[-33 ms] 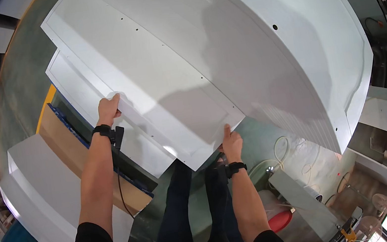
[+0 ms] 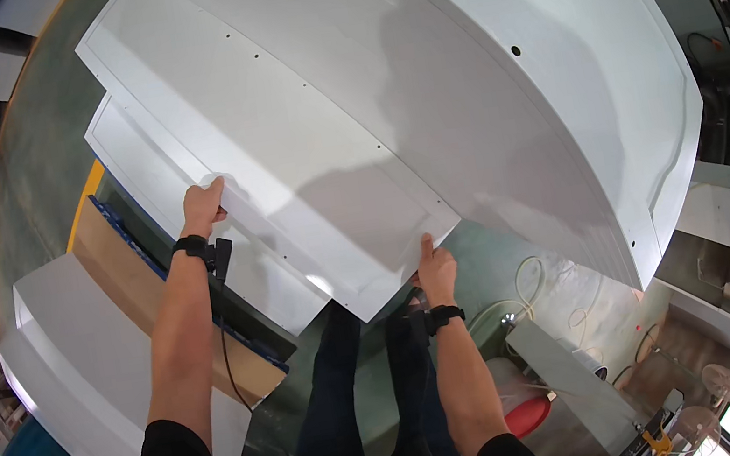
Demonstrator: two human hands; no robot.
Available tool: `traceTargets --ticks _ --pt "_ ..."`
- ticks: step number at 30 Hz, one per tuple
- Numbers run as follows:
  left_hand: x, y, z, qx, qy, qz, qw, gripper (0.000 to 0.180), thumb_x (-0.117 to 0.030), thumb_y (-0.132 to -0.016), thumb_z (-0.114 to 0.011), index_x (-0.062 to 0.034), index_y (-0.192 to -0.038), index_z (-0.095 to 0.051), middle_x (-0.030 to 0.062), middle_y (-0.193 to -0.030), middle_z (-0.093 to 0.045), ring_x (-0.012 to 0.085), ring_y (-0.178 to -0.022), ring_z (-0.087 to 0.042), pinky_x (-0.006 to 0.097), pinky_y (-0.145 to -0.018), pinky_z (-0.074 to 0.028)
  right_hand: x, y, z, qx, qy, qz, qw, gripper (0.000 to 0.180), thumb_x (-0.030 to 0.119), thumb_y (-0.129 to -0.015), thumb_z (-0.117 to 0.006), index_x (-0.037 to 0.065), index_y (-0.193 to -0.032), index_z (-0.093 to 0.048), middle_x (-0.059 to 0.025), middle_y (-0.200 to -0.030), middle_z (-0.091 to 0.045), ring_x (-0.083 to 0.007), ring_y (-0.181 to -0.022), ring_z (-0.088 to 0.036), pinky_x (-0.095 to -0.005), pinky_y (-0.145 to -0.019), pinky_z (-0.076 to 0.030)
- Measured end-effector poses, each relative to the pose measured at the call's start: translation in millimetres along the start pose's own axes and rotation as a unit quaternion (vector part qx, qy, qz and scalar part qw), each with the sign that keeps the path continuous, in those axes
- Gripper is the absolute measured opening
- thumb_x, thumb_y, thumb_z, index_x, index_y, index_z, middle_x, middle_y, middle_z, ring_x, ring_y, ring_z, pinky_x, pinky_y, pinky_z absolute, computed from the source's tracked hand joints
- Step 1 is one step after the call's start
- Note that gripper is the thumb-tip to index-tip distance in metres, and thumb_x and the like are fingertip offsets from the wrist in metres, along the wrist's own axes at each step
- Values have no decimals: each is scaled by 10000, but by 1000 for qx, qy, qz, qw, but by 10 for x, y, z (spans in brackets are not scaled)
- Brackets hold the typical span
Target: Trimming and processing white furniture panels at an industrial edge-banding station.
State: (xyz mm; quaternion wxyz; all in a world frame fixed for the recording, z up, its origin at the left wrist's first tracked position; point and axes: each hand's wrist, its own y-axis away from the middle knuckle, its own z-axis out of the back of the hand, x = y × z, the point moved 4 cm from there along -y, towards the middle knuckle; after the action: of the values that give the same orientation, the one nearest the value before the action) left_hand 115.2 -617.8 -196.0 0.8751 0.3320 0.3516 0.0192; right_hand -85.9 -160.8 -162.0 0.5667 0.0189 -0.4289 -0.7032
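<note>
A long white panel (image 2: pixel 239 143) with folded edges and a line of small holes stretches away in front of me. My left hand (image 2: pixel 206 206) is closed on its left folded edge, thumb on top. At the panel's near right corner, my right hand (image 2: pixel 437 272) grips the end edge; its thumb lies on the upper face and its fingers are mostly hidden beneath. Another white panel (image 2: pixel 253 268) with a raised lip lies lower, along the left side. To the right, a large white panel (image 2: pixel 552 87) with a curved outline and one dark hole adjoins the held one.
At left are a brown board (image 2: pixel 122 274), a blue-edged strip (image 2: pixel 141 247) and another white folded panel (image 2: pixel 81 346). A pale hose (image 2: pixel 524 284) coils on the floor at right, near a red round object (image 2: pixel 528 416) and a grey bench top (image 2: pixel 571 376).
</note>
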Motion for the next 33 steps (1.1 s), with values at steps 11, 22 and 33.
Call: traceTargets --ticks 11,22,33 --pt "103 -68 72 -33 -22 8 999 576 -395 -922 -745 172 -890 -656 216 -796 -713 276 -626 -734 354 -493 -620 -58 -110 -136 -121 235 190 945 673 497 -1046 -523 -22 -631 -632 -271 -687 -682 -464 -684 -703 -518 -638 -584" --pt "783 368 -828 -111 -15 10 994 674 -475 -943 -714 194 -897 -648 307 -841 -706 410 -735 -725 487 -646 -565 -236 -260 -84 -102 106 196 970 560 398 -1062 -547 -65 -755 -614 -344 -721 -653 -523 -729 -681 -541 -623 -564" --pt "583 2377 -1771 62 319 257 910 633 -470 -1021 -603 92 -1310 -573 159 -1176 -682 269 -992 -701 392 -787 -588 -199 -258 -37 -106 137 175 969 640 439 -1068 -499 -103 -758 -640 -349 -742 -664 -532 -781 -679 -564 -701 -556"
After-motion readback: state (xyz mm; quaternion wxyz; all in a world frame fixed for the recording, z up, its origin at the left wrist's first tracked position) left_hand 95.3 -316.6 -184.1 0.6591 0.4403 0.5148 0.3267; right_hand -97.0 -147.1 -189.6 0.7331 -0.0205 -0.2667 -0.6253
